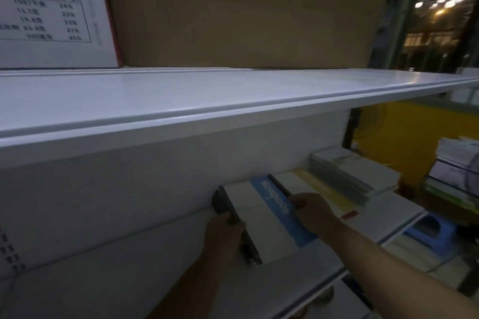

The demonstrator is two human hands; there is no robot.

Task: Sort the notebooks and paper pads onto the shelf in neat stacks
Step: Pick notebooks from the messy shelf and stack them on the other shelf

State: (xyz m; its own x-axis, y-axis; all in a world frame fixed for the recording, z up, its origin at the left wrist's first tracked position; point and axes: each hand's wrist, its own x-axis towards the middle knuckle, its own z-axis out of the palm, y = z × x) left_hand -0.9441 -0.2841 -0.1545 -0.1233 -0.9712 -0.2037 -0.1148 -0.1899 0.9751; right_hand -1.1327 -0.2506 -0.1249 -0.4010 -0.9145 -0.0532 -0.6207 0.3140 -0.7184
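A stack of notebooks (pixel 261 212) with a white cover, a blue band and dark spines lies on the white middle shelf (pixel 134 261), under the upper shelf. My left hand (pixel 225 235) grips the stack's left spine edge. My right hand (pixel 311 208) grips its right edge, thumb on top. To the right of it lie a yellow-striped pad (pixel 329 194) and a slanted stack of thin white pads (pixel 355 173).
The upper white shelf (pixel 207 101) juts out overhead, with a brown cardboard box (pixel 233 8) and a white printed box (pixel 51 13) on it. A blue plastic stool (pixel 430 230) and piles of paper (pixel 456 163) stand at lower right. More notebooks show on a lower shelf (pixel 324 298).
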